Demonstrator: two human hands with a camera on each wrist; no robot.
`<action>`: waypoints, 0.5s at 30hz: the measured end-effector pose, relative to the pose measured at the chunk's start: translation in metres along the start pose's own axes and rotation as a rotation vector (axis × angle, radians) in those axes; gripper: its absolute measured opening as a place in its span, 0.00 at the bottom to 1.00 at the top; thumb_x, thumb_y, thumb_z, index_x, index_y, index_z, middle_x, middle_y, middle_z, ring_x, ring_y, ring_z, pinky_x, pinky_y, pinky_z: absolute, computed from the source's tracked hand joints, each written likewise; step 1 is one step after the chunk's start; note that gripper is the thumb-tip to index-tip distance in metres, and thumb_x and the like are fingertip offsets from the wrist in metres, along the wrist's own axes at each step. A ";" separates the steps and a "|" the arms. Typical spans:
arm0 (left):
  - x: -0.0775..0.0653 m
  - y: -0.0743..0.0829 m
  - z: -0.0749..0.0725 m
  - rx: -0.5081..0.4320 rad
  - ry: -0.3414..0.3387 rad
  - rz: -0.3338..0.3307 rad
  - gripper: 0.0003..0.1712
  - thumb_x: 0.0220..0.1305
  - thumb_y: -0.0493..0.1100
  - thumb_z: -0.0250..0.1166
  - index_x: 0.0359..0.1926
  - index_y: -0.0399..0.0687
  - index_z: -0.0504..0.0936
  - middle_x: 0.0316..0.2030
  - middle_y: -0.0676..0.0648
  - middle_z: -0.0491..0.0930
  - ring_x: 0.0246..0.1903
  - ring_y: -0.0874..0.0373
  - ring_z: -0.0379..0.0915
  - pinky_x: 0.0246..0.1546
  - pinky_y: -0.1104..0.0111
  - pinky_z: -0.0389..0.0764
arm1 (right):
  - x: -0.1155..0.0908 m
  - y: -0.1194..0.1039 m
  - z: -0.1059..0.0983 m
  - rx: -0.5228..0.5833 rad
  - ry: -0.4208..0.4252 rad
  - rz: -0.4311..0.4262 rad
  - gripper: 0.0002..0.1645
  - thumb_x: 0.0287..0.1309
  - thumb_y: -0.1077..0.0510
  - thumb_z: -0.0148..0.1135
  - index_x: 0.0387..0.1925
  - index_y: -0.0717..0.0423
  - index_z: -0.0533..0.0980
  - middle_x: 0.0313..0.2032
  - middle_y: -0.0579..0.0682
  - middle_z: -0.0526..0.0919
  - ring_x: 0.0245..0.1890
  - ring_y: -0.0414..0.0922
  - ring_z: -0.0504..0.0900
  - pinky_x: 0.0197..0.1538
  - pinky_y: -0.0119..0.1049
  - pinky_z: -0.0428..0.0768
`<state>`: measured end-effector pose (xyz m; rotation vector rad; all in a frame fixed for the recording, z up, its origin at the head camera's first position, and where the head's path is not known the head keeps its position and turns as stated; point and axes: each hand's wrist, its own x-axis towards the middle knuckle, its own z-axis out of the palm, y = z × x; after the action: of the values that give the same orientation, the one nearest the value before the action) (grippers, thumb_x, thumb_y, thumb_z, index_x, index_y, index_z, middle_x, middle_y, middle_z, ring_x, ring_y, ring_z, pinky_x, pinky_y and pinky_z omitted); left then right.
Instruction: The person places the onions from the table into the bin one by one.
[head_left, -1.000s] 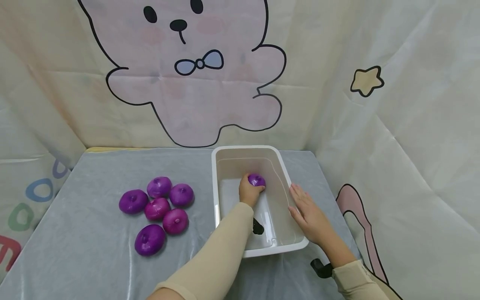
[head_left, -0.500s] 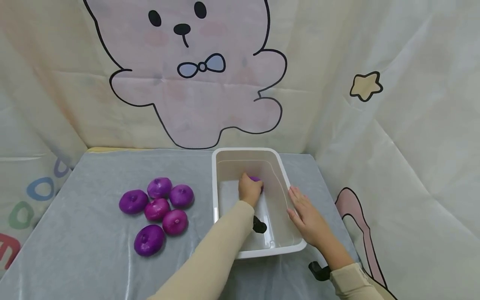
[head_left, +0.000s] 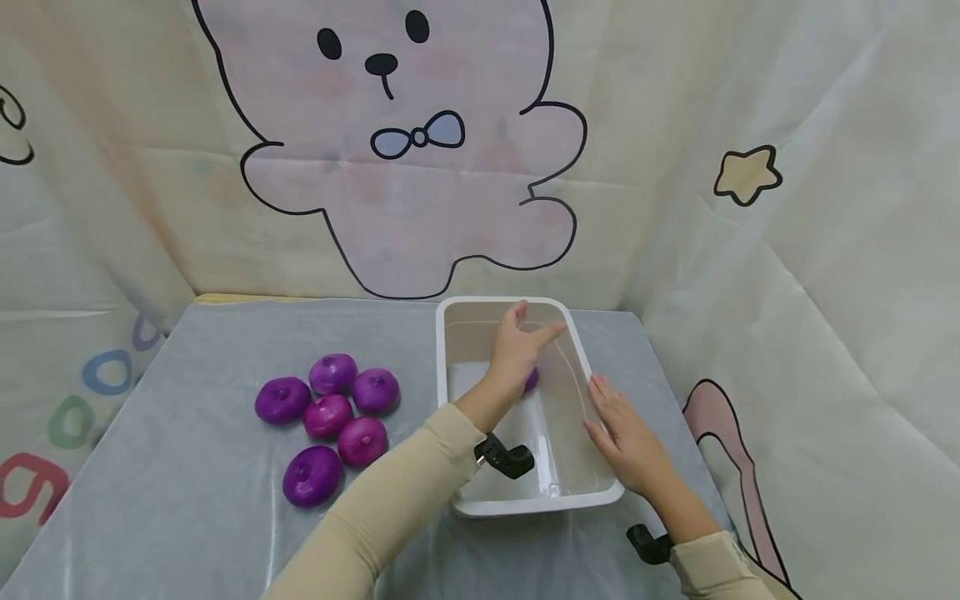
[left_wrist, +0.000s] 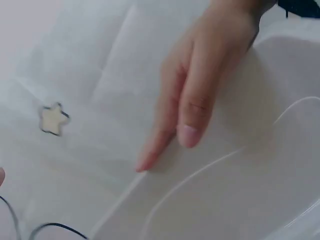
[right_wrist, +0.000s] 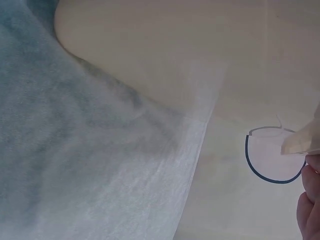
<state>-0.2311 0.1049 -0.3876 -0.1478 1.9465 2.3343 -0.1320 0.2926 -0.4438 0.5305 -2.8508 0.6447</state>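
One purple onion lies inside the white plastic tub, partly hidden behind my left wrist. My left hand is above the tub, thumb and fingers spread, holding nothing. Flat along the tub's right rim rests my right hand, its fingers straight. The left wrist view shows this right hand touching the rim with its fingertips. At the right edge of the right wrist view only some fingers show. To the left of the tub, several purple onions sit in a loose cluster.
A grey cloth covers the table. Pale fabric hangs behind and at both sides, printed with a bear and a star. Each wrist carries a black camera mount, such as the left one.
My left hand has let go of the onion in the tub and risen, its fingers opening out. My right hand stays on the rim. The head view has shifted slightly.
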 end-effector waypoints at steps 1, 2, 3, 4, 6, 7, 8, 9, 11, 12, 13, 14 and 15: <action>-0.006 0.006 -0.008 -0.037 -0.032 0.021 0.47 0.57 0.41 0.74 0.73 0.41 0.60 0.75 0.43 0.61 0.75 0.48 0.55 0.76 0.58 0.57 | 0.000 0.000 0.000 0.001 0.000 -0.001 0.35 0.70 0.54 0.54 0.72 0.66 0.61 0.73 0.65 0.62 0.73 0.65 0.61 0.72 0.16 0.33; -0.011 0.012 -0.016 -0.060 -0.055 0.038 0.47 0.57 0.41 0.74 0.74 0.41 0.60 0.75 0.43 0.60 0.75 0.48 0.54 0.76 0.58 0.57 | 0.001 0.001 0.000 0.000 0.002 -0.002 0.35 0.70 0.54 0.55 0.72 0.67 0.61 0.73 0.65 0.62 0.73 0.65 0.61 0.72 0.17 0.33; -0.016 0.016 -0.025 -0.078 -0.067 0.058 0.47 0.57 0.40 0.74 0.74 0.41 0.60 0.75 0.44 0.60 0.75 0.48 0.54 0.76 0.58 0.57 | 0.001 0.001 0.000 -0.003 0.004 -0.004 0.35 0.69 0.54 0.55 0.71 0.67 0.61 0.73 0.65 0.62 0.73 0.65 0.61 0.72 0.17 0.33; -0.020 0.019 -0.035 -0.094 -0.074 0.074 0.47 0.57 0.40 0.73 0.74 0.42 0.60 0.75 0.44 0.60 0.75 0.49 0.54 0.76 0.59 0.57 | 0.001 0.002 0.001 -0.008 0.009 -0.007 0.35 0.69 0.54 0.55 0.71 0.67 0.61 0.72 0.65 0.63 0.72 0.65 0.61 0.73 0.17 0.34; -0.028 0.021 -0.055 -0.112 -0.072 0.104 0.47 0.57 0.39 0.73 0.74 0.42 0.60 0.75 0.45 0.60 0.75 0.52 0.55 0.76 0.60 0.58 | 0.001 0.003 0.001 -0.014 0.011 -0.005 0.35 0.69 0.54 0.56 0.71 0.67 0.62 0.72 0.65 0.63 0.72 0.64 0.61 0.74 0.19 0.34; -0.031 0.022 -0.065 -0.108 -0.063 0.120 0.46 0.58 0.39 0.73 0.73 0.42 0.60 0.75 0.45 0.61 0.75 0.53 0.55 0.76 0.61 0.58 | 0.001 0.003 0.001 -0.016 0.013 -0.005 0.35 0.69 0.54 0.56 0.71 0.67 0.62 0.72 0.64 0.63 0.72 0.64 0.61 0.75 0.19 0.35; -0.034 0.021 -0.075 -0.109 -0.057 0.126 0.46 0.58 0.39 0.73 0.74 0.42 0.60 0.75 0.45 0.61 0.75 0.54 0.55 0.76 0.62 0.58 | 0.001 0.003 0.001 -0.023 0.016 -0.006 0.35 0.68 0.54 0.57 0.70 0.67 0.63 0.72 0.64 0.63 0.72 0.64 0.62 0.76 0.21 0.37; -0.036 0.019 -0.084 -0.111 -0.047 0.134 0.46 0.58 0.39 0.72 0.74 0.42 0.60 0.75 0.46 0.61 0.75 0.55 0.55 0.76 0.63 0.57 | 0.001 0.003 0.001 -0.026 0.018 -0.009 0.35 0.68 0.54 0.57 0.70 0.67 0.63 0.72 0.64 0.64 0.72 0.64 0.62 0.77 0.23 0.38; -0.041 0.015 -0.101 -0.109 -0.026 0.136 0.46 0.59 0.39 0.72 0.74 0.42 0.59 0.75 0.45 0.60 0.75 0.55 0.55 0.76 0.63 0.57 | 0.001 0.003 0.000 -0.021 0.015 -0.013 0.35 0.67 0.54 0.58 0.70 0.67 0.64 0.72 0.64 0.64 0.72 0.64 0.62 0.77 0.23 0.37; -0.044 0.012 -0.108 -0.115 -0.012 0.130 0.45 0.60 0.39 0.72 0.74 0.42 0.59 0.75 0.45 0.60 0.75 0.55 0.54 0.76 0.62 0.57 | 0.001 0.003 0.000 -0.021 0.013 -0.017 0.36 0.67 0.54 0.59 0.70 0.67 0.64 0.72 0.64 0.64 0.72 0.65 0.62 0.77 0.23 0.38; -0.046 0.009 -0.116 -0.122 0.007 0.126 0.45 0.60 0.38 0.71 0.74 0.41 0.59 0.75 0.45 0.60 0.75 0.54 0.54 0.76 0.62 0.57 | 0.001 0.003 0.000 -0.017 0.011 -0.022 0.36 0.67 0.54 0.59 0.70 0.68 0.64 0.72 0.64 0.64 0.72 0.65 0.62 0.76 0.21 0.36; -0.049 0.005 -0.123 -0.137 0.029 0.117 0.45 0.60 0.37 0.71 0.74 0.41 0.59 0.75 0.45 0.60 0.75 0.54 0.54 0.76 0.62 0.57 | 0.001 0.002 -0.001 -0.013 0.006 -0.025 0.36 0.67 0.54 0.59 0.70 0.68 0.64 0.72 0.64 0.64 0.72 0.65 0.62 0.75 0.20 0.36; -0.051 0.000 -0.130 -0.144 0.055 0.109 0.44 0.60 0.37 0.71 0.74 0.41 0.59 0.75 0.44 0.60 0.75 0.54 0.54 0.76 0.61 0.57 | 0.001 0.002 -0.001 -0.005 0.000 -0.027 0.36 0.67 0.53 0.59 0.70 0.67 0.64 0.72 0.64 0.64 0.72 0.65 0.62 0.74 0.18 0.35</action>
<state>-0.1791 -0.0234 -0.4033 -0.1201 1.8544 2.5667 -0.1331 0.2943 -0.4435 0.5675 -2.8396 0.6324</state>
